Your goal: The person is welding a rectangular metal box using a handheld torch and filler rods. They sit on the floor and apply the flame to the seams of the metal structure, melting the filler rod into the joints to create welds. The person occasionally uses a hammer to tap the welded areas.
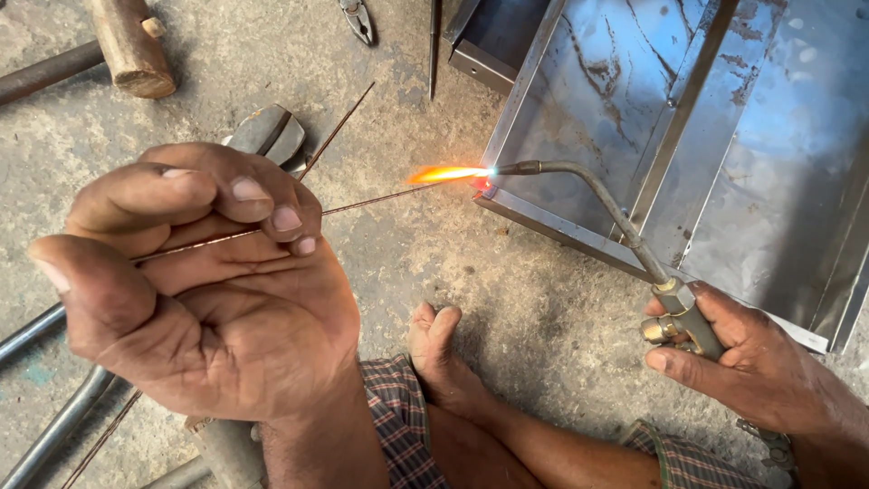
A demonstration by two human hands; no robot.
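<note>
Filler rod [362, 203]: thin, rusty-brown, pinched between the fingertips of the left hand [195, 290], running from that grip out to the right and slightly up toward the near left corner of the steel tray [588, 100]. Long axis nearly level across the concrete floor [507, 299], free tip pointing right and ending just short of the flame [448, 173]; tail end passing back under the fingers toward the lower left. Fingers curled tight on the rod, palm turned up, thumb standing free.

Torch [625, 231]: held in the right hand [751, 362], fist wrapped closed around the brass valve body low at the right. Curved neck rising up and left from that grip, nozzle pointing left along the tray's front edge, orange flame blowing out leftward past the glowing red corner [482, 186]. Rod and torch thus tip to tip, meeting from opposite sides at that corner; left hand well apart from it, right hand nearer along the tray's front rim.

Elsewhere on the floor: wooden mallet handle [131, 45] at the top left, grey pipes [50, 435] at the lower left, bare foot [439, 349] between the hands.
</note>
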